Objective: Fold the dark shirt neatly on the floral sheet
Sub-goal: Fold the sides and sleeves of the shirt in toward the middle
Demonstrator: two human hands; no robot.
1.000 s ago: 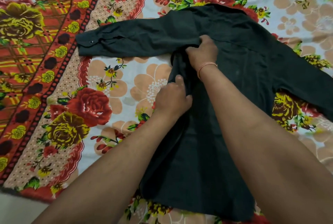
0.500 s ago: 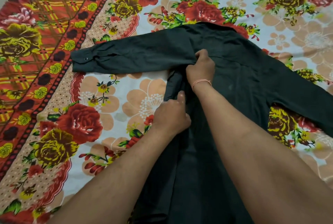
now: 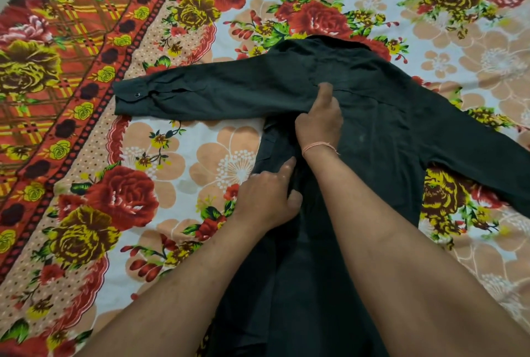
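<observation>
Head view: dark shirt [image 3: 372,115] lies flat on the floral sheet [image 3: 200,155], both sleeves spread wide, so folding has barely begun.

Left hand [image 3: 266,199] has thumb and curled fingers gripping the turned-in side edge, I judge to keep the fold line straight.

Right hand [image 3: 319,124] presses its straight index finger [image 3: 325,92] near the shoulder, anchoring the crease; the other fingers are curled, and I cannot tell if they pinch cloth.

Half a second ago that hand was bunched, with no finger out.

Dark shirt [image 3: 372,115], red-floral sheet [image 3: 200,155]
</observation>
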